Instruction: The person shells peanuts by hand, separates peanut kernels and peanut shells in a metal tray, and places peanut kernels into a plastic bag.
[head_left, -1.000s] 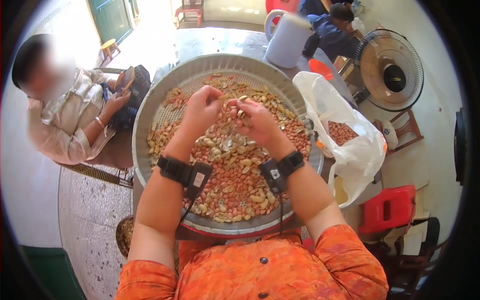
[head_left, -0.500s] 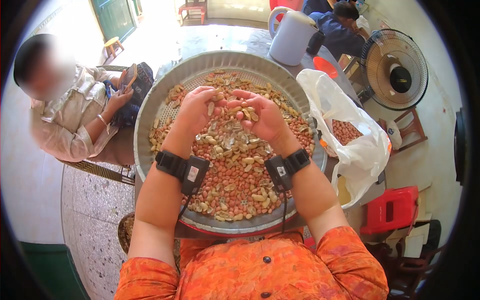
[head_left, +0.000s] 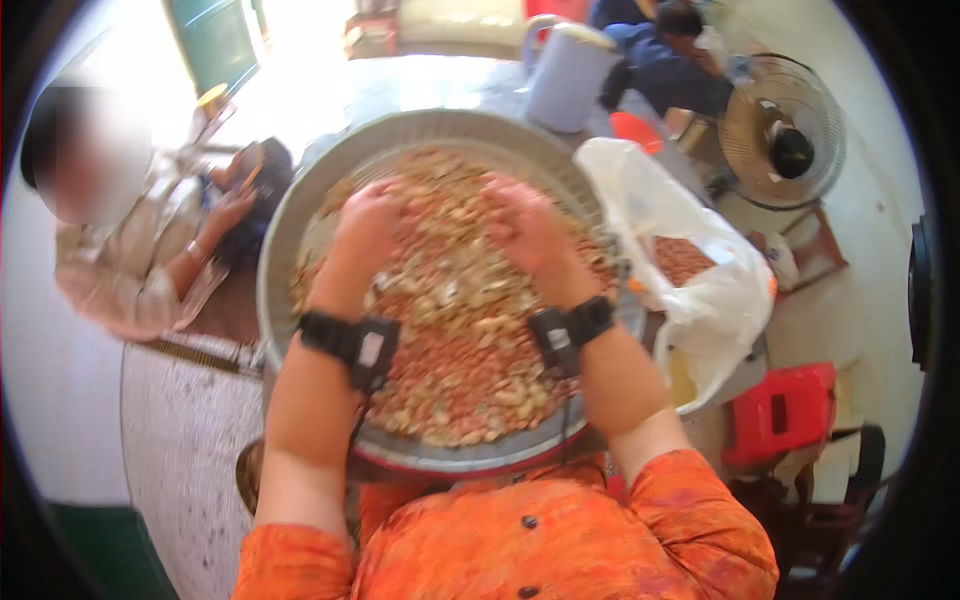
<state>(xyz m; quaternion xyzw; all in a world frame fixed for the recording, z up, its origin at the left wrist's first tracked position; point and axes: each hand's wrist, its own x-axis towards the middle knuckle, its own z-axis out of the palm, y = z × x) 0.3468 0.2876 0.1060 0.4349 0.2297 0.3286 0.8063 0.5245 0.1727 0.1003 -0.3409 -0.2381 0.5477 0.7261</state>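
Note:
A wide round metal tray holds red peanut kernels, whole pods and broken shells. Over its upper left part is my left hand, fingers curled and smeared by motion. My right hand is over the upper right part, apart from the left, its fingers bent and also blurred. Whether either hand holds a peanut or shell cannot be made out. Each wrist wears a black strap with a small box.
Right of the tray, a white plastic bag holds red kernels. A jug and a red-orange object stand behind. Further right are a fan and a red stool. A seated person is at left, another person at the back.
My hands were close together with shells and pods at the fingers; they have moved apart over the tray. The whole view has shifted slightly and is blurred.

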